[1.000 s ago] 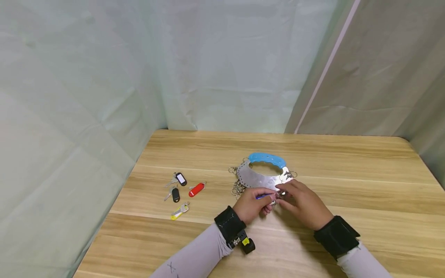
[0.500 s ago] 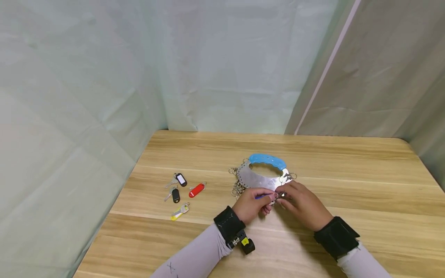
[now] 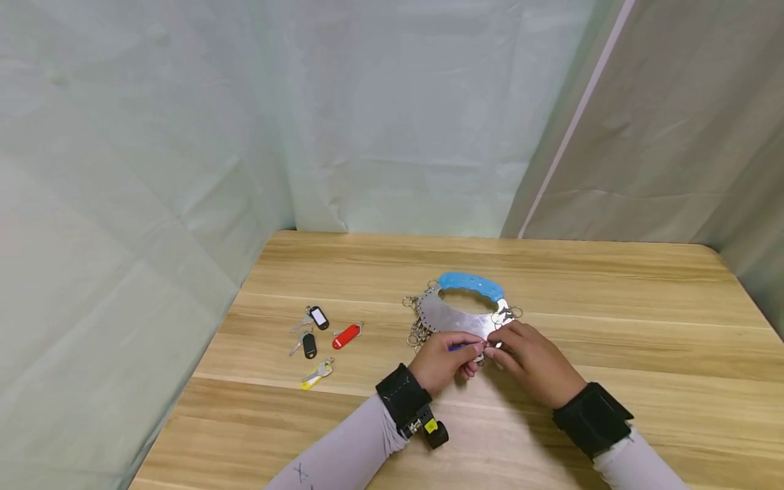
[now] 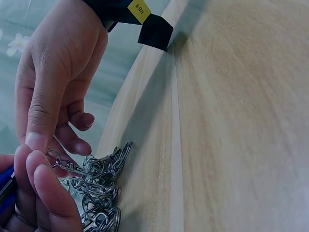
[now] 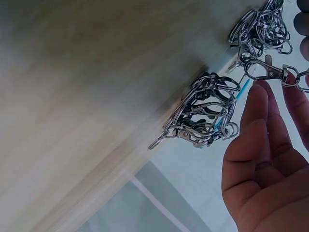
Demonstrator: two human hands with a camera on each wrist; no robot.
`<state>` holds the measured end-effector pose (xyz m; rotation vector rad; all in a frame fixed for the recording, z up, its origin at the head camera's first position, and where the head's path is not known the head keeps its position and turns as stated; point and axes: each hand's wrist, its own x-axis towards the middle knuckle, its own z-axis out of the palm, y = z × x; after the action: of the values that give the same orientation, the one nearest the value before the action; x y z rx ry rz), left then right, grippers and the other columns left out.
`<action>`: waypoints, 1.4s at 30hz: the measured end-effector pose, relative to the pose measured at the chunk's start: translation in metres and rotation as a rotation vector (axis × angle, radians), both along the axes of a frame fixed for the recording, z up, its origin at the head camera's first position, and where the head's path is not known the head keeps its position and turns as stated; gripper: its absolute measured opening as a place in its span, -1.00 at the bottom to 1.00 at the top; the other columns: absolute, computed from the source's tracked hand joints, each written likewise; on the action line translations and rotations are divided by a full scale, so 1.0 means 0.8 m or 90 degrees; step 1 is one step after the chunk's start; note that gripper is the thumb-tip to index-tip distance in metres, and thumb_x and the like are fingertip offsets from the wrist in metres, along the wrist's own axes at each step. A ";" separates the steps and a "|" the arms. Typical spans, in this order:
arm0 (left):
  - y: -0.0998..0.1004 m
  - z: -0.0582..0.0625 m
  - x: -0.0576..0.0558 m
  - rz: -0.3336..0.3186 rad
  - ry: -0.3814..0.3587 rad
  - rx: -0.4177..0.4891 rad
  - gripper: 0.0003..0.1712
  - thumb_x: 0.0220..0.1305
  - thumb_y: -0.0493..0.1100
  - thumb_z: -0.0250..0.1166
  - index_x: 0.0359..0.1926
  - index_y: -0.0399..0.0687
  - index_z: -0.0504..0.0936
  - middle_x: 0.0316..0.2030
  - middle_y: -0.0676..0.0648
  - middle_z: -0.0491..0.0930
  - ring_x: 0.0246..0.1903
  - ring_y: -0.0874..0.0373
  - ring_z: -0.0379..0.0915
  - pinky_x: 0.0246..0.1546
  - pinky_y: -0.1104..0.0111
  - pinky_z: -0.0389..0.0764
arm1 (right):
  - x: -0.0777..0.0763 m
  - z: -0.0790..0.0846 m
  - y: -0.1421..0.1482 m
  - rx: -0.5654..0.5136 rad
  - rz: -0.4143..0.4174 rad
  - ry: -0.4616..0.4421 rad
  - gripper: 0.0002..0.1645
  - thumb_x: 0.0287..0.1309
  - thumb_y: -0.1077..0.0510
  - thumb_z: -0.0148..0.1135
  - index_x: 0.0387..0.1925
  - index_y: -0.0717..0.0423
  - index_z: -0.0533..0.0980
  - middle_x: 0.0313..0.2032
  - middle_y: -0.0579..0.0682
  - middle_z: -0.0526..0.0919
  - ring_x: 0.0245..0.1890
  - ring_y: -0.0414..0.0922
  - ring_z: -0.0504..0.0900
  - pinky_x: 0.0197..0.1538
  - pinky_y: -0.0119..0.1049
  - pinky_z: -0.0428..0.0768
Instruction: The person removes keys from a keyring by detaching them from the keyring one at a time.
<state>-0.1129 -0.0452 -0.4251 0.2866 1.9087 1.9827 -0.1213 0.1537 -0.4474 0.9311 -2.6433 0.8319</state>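
Observation:
In the head view, a steel key holder plate [image 3: 452, 318] with a blue grip [image 3: 471, 284] lies on the table, metal snap hooks and rings [image 3: 419, 332] hanging along its edge. My left hand [image 3: 446, 361] holds a blue key tag [image 4: 7, 188] by the plate's near edge. My right hand [image 3: 531, 357] meets it there, thumb and fingers pinching a swivel snap hook [image 5: 273, 72]. A ring [image 5: 303, 81] at the hook's end reaches towards the left fingers [image 5: 302, 21]. More snap hooks [image 5: 205, 113] hang bunched beside the hands.
Left of the plate lie several keys with tags: a black tag with a white label [image 3: 318, 317], another black tag [image 3: 309, 345], a red tag [image 3: 347, 336] and a key over a yellow tag [image 3: 311, 382]. Pale curtains [image 3: 398, 136] stand behind the wooden table [image 3: 643, 313].
The right fingers have shifted slightly at the snap hook, closing in against the left fingertips. The left hand, plate and loose keys stay almost where they were.

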 end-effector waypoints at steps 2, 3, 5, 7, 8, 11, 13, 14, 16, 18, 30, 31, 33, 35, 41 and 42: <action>0.000 -0.001 0.000 0.000 0.004 0.000 -0.82 0.29 -0.35 0.17 -0.16 -0.40 0.60 -0.55 -0.27 0.54 -0.60 0.19 0.43 -0.51 0.26 0.58 | 0.000 0.000 0.000 0.002 -0.005 -0.005 -0.90 0.22 0.07 0.25 -0.22 -0.13 0.52 -0.26 -0.20 0.48 -0.29 -0.28 0.42 -0.27 -0.27 0.48; 0.000 -0.002 0.000 0.001 0.007 -0.001 -0.82 0.29 -0.35 0.17 -0.16 -0.39 0.61 -0.54 -0.29 0.54 -0.61 0.19 0.43 -0.51 0.25 0.58 | 0.000 0.000 0.000 0.003 -0.008 -0.011 -0.89 0.22 0.05 0.24 -0.21 -0.12 0.52 -0.26 -0.19 0.48 -0.29 -0.28 0.42 -0.27 -0.26 0.48; 0.000 -0.001 0.001 0.001 0.009 0.000 -0.82 0.30 -0.35 0.16 -0.16 -0.40 0.60 -0.52 -0.36 0.54 -0.60 0.19 0.43 -0.51 0.25 0.58 | 0.000 0.000 0.000 0.000 -0.014 -0.023 -0.82 0.21 0.03 0.25 -0.15 -0.07 0.53 -0.24 -0.18 0.49 -0.27 -0.26 0.45 -0.26 -0.25 0.50; -0.001 0.000 0.001 -0.003 0.009 -0.006 -0.82 0.30 -0.35 0.16 -0.15 -0.40 0.60 -0.48 -0.42 0.53 -0.59 0.19 0.43 -0.51 0.27 0.57 | 0.000 0.001 0.001 -0.002 -0.014 -0.029 -0.71 0.17 0.04 0.29 -0.08 -0.01 0.52 -0.21 -0.15 0.50 -0.25 -0.23 0.48 -0.23 -0.21 0.51; -0.001 0.000 0.000 -0.005 0.009 -0.008 -0.81 0.31 -0.35 0.16 -0.15 -0.41 0.60 -0.47 -0.43 0.53 -0.59 0.19 0.43 -0.51 0.29 0.57 | 0.000 0.001 0.001 -0.004 -0.011 -0.029 -0.65 0.14 0.05 0.32 -0.04 0.01 0.51 -0.20 -0.13 0.51 -0.24 -0.21 0.49 -0.22 -0.20 0.52; 0.000 -0.007 -0.003 -0.009 0.000 -0.011 -0.81 0.31 -0.34 0.16 -0.14 -0.40 0.60 -0.51 -0.35 0.54 -0.59 0.19 0.43 -0.51 0.30 0.55 | 0.000 0.002 0.002 -0.012 -0.001 -0.025 -0.56 0.05 0.11 0.39 -0.01 0.04 0.49 -0.18 -0.11 0.50 -0.24 -0.17 0.51 -0.21 -0.19 0.52; 0.001 -0.016 -0.006 -0.007 -0.003 -0.010 -0.81 0.31 -0.32 0.17 -0.14 -0.37 0.61 -0.56 -0.23 0.54 -0.60 0.19 0.43 -0.52 0.26 0.56 | -0.001 0.002 0.001 -0.018 0.006 -0.019 -0.57 0.02 0.15 0.41 -0.04 0.01 0.49 -0.19 -0.12 0.50 -0.26 -0.16 0.51 -0.23 -0.20 0.51; 0.001 -0.021 -0.008 -0.007 -0.004 -0.008 -0.81 0.31 -0.32 0.17 -0.14 -0.36 0.61 -0.58 -0.17 0.54 -0.60 0.19 0.43 -0.52 0.25 0.57 | -0.001 0.002 0.001 -0.021 0.008 -0.016 -0.58 0.02 0.16 0.41 -0.06 -0.01 0.50 -0.20 -0.13 0.50 -0.26 -0.17 0.51 -0.24 -0.21 0.51; 0.002 -0.029 -0.010 -0.002 -0.007 -0.007 -0.82 0.31 -0.30 0.18 -0.15 -0.33 0.62 -0.59 -0.09 0.53 -0.61 0.19 0.43 -0.53 0.24 0.57 | -0.001 0.001 0.001 -0.026 0.010 -0.012 -0.61 0.01 0.18 0.42 -0.10 -0.03 0.50 -0.21 -0.14 0.49 -0.27 -0.17 0.51 -0.24 -0.22 0.51; 0.002 -0.033 -0.011 -0.001 -0.005 -0.008 -0.82 0.31 -0.28 0.19 -0.15 -0.30 0.63 -0.60 -0.06 0.53 -0.61 0.19 0.43 -0.54 0.27 0.57 | -0.001 0.001 0.001 -0.026 0.011 -0.012 -0.62 0.00 0.18 0.42 -0.11 -0.06 0.49 -0.21 -0.16 0.49 -0.27 -0.17 0.51 -0.24 -0.22 0.51; 0.000 -0.034 -0.013 -0.008 0.010 -0.019 -0.83 0.31 -0.23 0.20 -0.17 -0.21 0.65 -0.59 -0.07 0.55 -0.60 0.21 0.45 -0.55 0.37 0.54 | 0.001 0.001 0.001 -0.009 0.010 -0.023 -0.73 0.13 0.12 0.33 -0.14 -0.14 0.47 -0.24 -0.18 0.48 -0.25 -0.19 0.49 -0.23 -0.20 0.50; 0.000 -0.034 -0.013 -0.008 0.011 -0.018 -0.83 0.31 -0.23 0.20 -0.17 -0.20 0.65 -0.58 -0.08 0.55 -0.60 0.21 0.45 -0.55 0.37 0.54 | 0.001 0.001 0.001 -0.006 0.009 -0.025 -0.75 0.14 0.11 0.32 -0.15 -0.15 0.47 -0.25 -0.19 0.47 -0.26 -0.20 0.49 -0.23 -0.21 0.50; 0.000 -0.034 -0.013 -0.007 0.010 -0.013 -0.83 0.31 -0.23 0.20 -0.17 -0.20 0.66 -0.57 -0.12 0.55 -0.60 0.20 0.45 -0.56 0.39 0.54 | 0.001 0.001 0.001 -0.002 0.006 -0.025 -0.77 0.16 0.10 0.30 -0.16 -0.15 0.47 -0.26 -0.19 0.47 -0.27 -0.21 0.48 -0.24 -0.22 0.49; 0.000 -0.034 -0.013 -0.007 0.008 -0.007 -0.83 0.31 -0.23 0.20 -0.18 -0.20 0.66 -0.55 -0.19 0.55 -0.60 0.21 0.44 -0.57 0.41 0.52 | 0.001 0.001 0.001 0.000 0.003 -0.023 -0.81 0.18 0.09 0.29 -0.18 -0.15 0.48 -0.26 -0.19 0.47 -0.27 -0.21 0.47 -0.25 -0.23 0.49; 0.000 -0.034 -0.012 -0.007 0.002 0.000 -0.83 0.30 -0.26 0.19 -0.17 -0.24 0.65 -0.50 -0.33 0.54 -0.59 0.22 0.44 -0.57 0.43 0.51 | 0.000 0.001 0.000 -0.008 0.003 -0.027 -0.85 0.22 0.05 0.25 -0.18 -0.11 0.50 -0.23 -0.19 0.46 -0.28 -0.21 0.47 -0.26 -0.25 0.48; 0.000 -0.034 -0.013 -0.006 0.002 -0.001 -0.83 0.30 -0.26 0.19 -0.17 -0.24 0.64 -0.50 -0.32 0.55 -0.59 0.22 0.44 -0.56 0.42 0.51 | 0.000 0.001 0.001 -0.011 0.001 -0.028 -0.80 0.20 0.05 0.26 -0.14 -0.09 0.50 -0.22 -0.18 0.47 -0.28 -0.20 0.47 -0.26 -0.25 0.48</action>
<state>-0.1230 -0.0454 -0.4526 0.2980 1.9075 1.9754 -0.1214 0.1543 -0.4466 0.9221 -2.6694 0.8838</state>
